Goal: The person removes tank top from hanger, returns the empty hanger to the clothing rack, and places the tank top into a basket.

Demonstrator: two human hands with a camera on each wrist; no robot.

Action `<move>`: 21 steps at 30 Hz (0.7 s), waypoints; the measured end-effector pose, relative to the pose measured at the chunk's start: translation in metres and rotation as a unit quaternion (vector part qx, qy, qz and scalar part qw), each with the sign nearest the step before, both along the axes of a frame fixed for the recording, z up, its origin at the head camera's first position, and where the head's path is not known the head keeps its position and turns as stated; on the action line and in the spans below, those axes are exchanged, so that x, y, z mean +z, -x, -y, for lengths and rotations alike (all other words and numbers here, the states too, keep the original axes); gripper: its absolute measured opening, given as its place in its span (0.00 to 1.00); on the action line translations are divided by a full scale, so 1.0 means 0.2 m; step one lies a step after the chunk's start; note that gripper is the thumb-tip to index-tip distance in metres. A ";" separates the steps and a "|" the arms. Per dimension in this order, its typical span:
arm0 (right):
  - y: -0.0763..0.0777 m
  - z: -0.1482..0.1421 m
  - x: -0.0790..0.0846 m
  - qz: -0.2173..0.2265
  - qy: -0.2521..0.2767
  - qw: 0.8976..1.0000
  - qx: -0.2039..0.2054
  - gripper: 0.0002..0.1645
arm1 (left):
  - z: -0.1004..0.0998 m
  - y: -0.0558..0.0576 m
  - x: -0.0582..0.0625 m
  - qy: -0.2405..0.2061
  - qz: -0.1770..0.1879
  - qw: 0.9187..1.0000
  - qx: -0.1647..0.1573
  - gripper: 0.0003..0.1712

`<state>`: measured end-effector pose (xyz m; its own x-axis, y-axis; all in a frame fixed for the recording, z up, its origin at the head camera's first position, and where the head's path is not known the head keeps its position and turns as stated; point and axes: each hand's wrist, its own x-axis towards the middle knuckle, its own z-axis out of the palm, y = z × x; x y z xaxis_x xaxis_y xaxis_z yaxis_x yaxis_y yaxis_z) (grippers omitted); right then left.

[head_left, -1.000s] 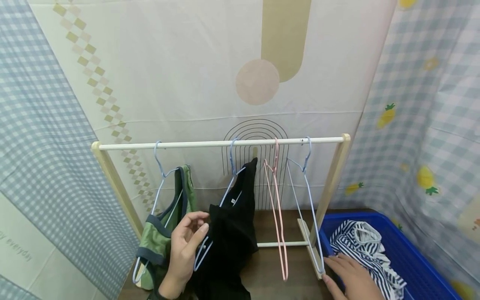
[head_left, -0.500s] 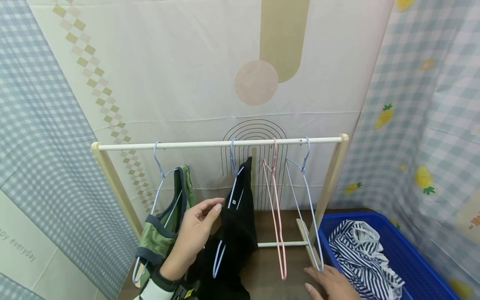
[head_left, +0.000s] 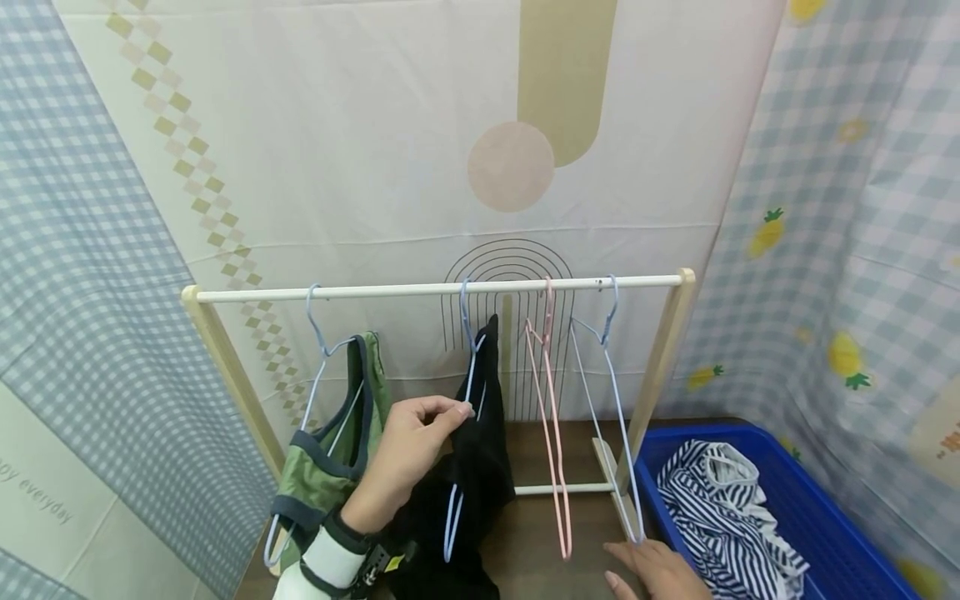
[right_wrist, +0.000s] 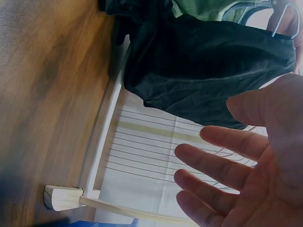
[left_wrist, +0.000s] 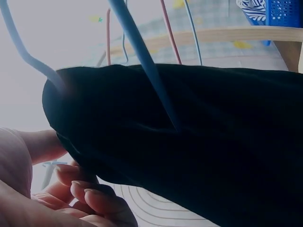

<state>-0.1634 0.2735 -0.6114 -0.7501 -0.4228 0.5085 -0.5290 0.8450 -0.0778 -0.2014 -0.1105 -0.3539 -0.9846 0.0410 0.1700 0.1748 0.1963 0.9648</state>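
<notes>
A black garment hangs on a blue hanger near the middle of the rack. My left hand pinches its upper edge between thumb and fingers; in the left wrist view the dark cloth hides some fingertips. The hanger's lower end sticks out below that hand. Fingers spread and straight, my right hand is low at the right, by the bottom of a bare blue hanger. Nothing lies in its palm in the right wrist view.
A green top with dark trim hangs at the left on another blue hanger. Between the black garment and the bare blue hanger hangs a pink hanger. The white rail carries them. A blue basket with striped clothing stands at the right.
My left hand has moved right and slightly up to the black garment's edge and taken hold. The hanger's lower end has shifted right. My right hand has moved left, away from the basket.
</notes>
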 end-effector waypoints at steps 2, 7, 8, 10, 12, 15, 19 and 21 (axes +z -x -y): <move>0.01 -0.02 -0.05 -0.012 -0.007 1.000 -0.008 0.23 | -0.01 0.00 0.00 -0.006 -0.002 1.000 -0.002 0.09; 0.00 -0.02 -0.01 0.014 -0.012 1.000 0.001 0.22 | -0.02 0.01 0.00 -0.013 -0.007 1.000 -0.002 0.08; -0.01 -0.01 0.01 0.027 -0.014 1.000 0.002 0.22 | -0.02 0.00 0.00 -0.013 -0.008 1.000 -0.002 0.08; -0.02 0.00 0.04 0.052 -0.016 0.999 0.005 0.21 | -0.02 0.00 0.00 -0.016 -0.009 1.000 -0.004 0.07; -0.03 0.00 0.05 0.068 -0.017 0.998 -0.003 0.21 | -0.03 0.00 0.01 -0.016 -0.009 1.000 -0.005 0.07; -0.01 -0.01 0.00 0.068 -0.017 0.997 -0.016 0.22 | -0.03 0.00 0.01 -0.021 -0.007 1.000 -0.007 0.07; 0.02 -0.03 -0.06 0.067 -0.024 0.997 -0.018 0.21 | -0.03 0.00 0.00 -0.026 -0.005 1.000 -0.010 0.07; 0.03 -0.04 -0.07 0.062 -0.024 0.998 -0.011 0.21 | -0.03 0.00 0.00 -0.026 -0.007 1.000 -0.009 0.07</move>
<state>-0.1689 0.2814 -0.6259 -0.8150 -0.4272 0.3915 -0.4994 0.8605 -0.1006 -0.2005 -0.1054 -0.3538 -0.9812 0.0494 0.1866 0.1919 0.1423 0.9711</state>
